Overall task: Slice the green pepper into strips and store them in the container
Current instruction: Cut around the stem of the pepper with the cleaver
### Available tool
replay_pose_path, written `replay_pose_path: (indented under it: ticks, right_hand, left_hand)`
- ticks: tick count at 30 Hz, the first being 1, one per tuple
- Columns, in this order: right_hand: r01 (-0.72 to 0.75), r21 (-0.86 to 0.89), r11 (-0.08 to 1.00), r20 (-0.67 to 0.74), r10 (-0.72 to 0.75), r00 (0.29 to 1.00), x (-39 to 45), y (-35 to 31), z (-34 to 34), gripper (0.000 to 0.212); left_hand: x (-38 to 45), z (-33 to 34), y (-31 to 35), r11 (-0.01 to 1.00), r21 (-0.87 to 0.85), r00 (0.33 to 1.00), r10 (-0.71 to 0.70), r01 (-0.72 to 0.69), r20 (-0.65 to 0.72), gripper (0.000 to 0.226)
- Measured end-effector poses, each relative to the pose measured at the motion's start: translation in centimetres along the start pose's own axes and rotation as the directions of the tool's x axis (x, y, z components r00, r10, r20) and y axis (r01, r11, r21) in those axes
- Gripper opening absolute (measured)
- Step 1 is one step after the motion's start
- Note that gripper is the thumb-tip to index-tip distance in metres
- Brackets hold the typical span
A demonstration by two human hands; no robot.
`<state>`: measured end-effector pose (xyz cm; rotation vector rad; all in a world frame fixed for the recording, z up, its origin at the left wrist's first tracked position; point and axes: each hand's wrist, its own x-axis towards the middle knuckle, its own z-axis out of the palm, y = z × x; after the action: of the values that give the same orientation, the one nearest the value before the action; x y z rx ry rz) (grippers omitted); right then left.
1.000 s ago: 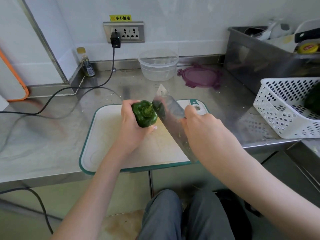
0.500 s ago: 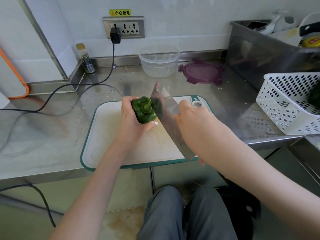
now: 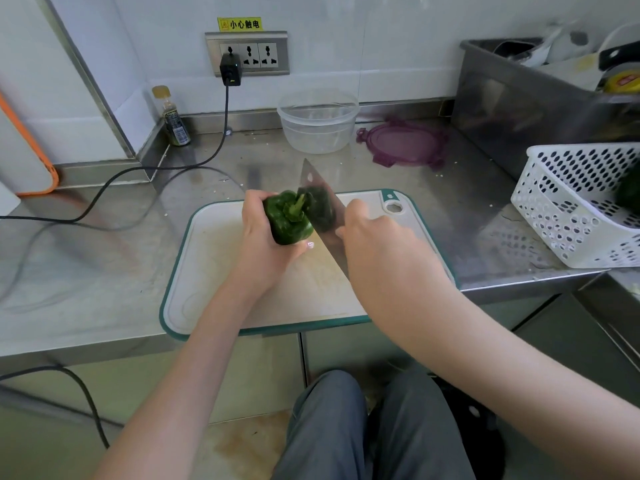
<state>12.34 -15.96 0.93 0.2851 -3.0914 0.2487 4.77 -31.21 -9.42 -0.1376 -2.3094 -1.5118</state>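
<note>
Pepper (image 3: 289,220) gripped by left hand (image 3: 265,244) (stem up), right hand (image 3: 377,244) clasping cleaver (image 3: 320,209) beside it.

The left hand (image 3: 263,244) grips a green pepper (image 3: 289,218), stem up, above the cutting board (image 3: 214,271). The right hand (image 3: 377,244) holds a cleaver (image 3: 320,202), its blade against the pepper's right side. A clear container (image 3: 318,121) and purple lid (image 3: 403,142) sit behind.
</note>
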Motion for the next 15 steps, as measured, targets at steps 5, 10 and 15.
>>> replay_pose_path:
  ticks: [5, 10, 15]
  right_hand:
    - [0.041, -0.023, 0.999, 0.031, -0.04, 0.999, 0.9, 0.3, -0.5, 0.011]
    - [0.033, -0.03, 0.999, 0.085, -0.031, 0.996, 0.8, 1.8, -2.6, 0.005]
    - [0.075, -0.05, 0.996, 0.111, -0.069, 0.991, 0.5, 1.7, -2.7, 0.01]
  left_hand:
    - [0.1, 0.0, 0.0, 1.0, 0.009, 1.0, -0.01, 0.01, -0.007, 0.069]
    - [0.0, -0.4, 0.1, 0.999, -0.003, 0.999, -0.034, 0.034, -0.001, 0.07]
    - [-0.1, -0.3, 0.2, 0.999, -0.007, 0.999, -0.033, 0.033, -0.005, 0.071]
